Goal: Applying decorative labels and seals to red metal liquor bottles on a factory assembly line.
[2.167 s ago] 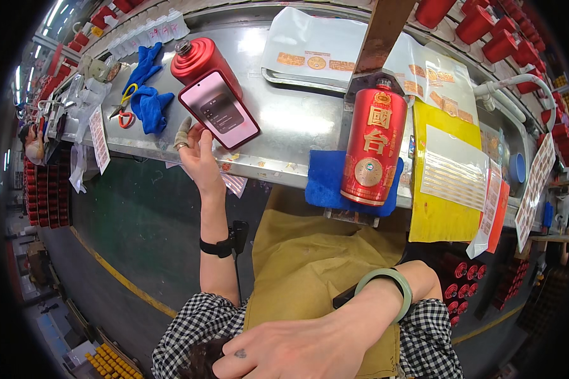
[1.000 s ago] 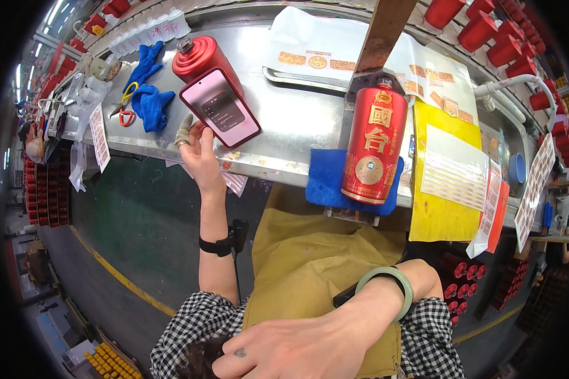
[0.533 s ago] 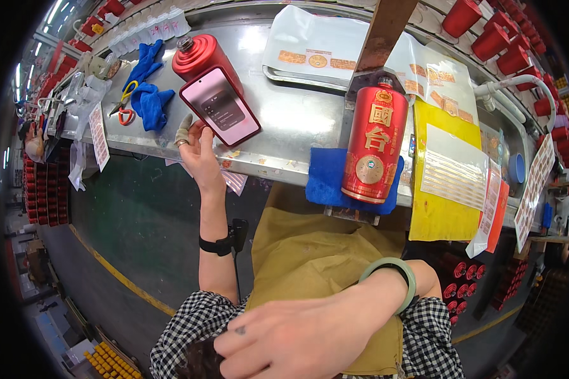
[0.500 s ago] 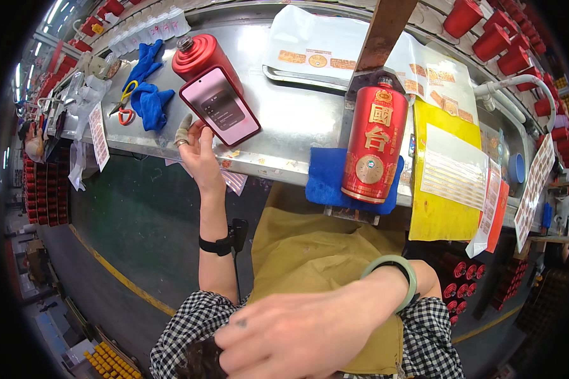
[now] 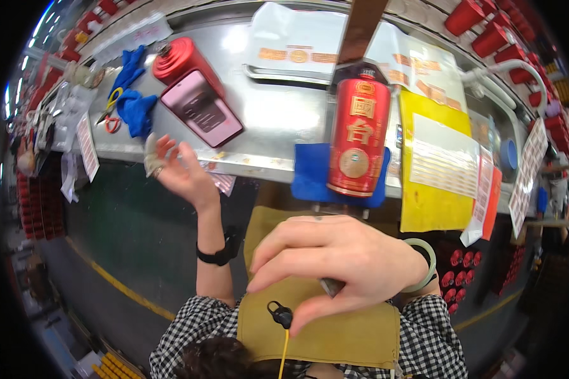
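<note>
My left hand point(image 5: 186, 177) is open at the bench's front edge, palm up, fingers apart, with a whitish cover on one finger. Just beyond it, a pink-screened phone point(image 5: 203, 108) leans against a red bottle point(image 5: 182, 60). My right hand point(image 5: 351, 256) is raised before my chest, fingers curled. A small dark grey piece point(image 5: 332, 287) shows in its palm; its kind is unclear. By the thumb tip is a black earbud point(image 5: 281, 314) on a yellow cord point(image 5: 284, 354); whether the thumb touches it cannot be seen.
A red bottle with gold lettering point(image 5: 360, 129) lies on a blue cloth point(image 5: 310, 172) below a brown post point(image 5: 362, 31). Right of it are a yellow board point(image 5: 433, 218) and sticker sheets point(image 5: 446, 155). Scissors point(image 5: 112, 110) and blue cloths point(image 5: 136, 114) are at left.
My left hand has come away from the phone and opened, palm up. My right hand has lifted up and right, uncovering the earbud and cord. The view has shifted slightly.
</note>
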`<state>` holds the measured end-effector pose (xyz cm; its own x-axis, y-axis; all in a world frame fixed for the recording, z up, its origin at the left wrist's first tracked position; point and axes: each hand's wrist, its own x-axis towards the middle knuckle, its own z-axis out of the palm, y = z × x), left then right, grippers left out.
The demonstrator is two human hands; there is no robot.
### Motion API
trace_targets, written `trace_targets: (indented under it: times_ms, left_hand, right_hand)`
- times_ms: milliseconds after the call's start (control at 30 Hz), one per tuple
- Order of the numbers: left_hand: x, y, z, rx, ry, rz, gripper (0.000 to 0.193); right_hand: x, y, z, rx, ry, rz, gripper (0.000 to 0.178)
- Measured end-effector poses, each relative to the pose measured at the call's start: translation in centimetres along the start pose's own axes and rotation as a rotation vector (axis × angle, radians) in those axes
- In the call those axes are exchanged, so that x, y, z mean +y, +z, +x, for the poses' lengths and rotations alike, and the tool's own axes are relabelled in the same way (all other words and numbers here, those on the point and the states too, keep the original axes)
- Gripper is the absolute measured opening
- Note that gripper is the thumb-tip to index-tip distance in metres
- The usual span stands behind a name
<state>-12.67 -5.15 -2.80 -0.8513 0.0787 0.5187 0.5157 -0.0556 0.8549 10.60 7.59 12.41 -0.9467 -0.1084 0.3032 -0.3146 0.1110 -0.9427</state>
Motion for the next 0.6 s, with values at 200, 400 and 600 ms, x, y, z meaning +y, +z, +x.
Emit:
trace_targets:
  times_ms: [200, 400, 600]
  left_hand:
    - [4.8, 2.4, -4.0, -0.297, -0.005, -0.196, 0.050]
    - [6.5, 4.3, -7.0, -0.585, -0.084, -0.279, 0.056]
    - [6.3, 3.4, -7.3, -0.501, -0.108, -0.200, 0.057]
  right_hand:
    - [0.2, -1.4, -4.8, 0.285, 0.221, -0.101, 0.030]
    - [-1.7, -1.6, -8.5, 0.845, 0.161, -0.187, 0.016]
    - [0.7, -0.9, -10.9, 0.938, 0.211, -0.197, 0.018]
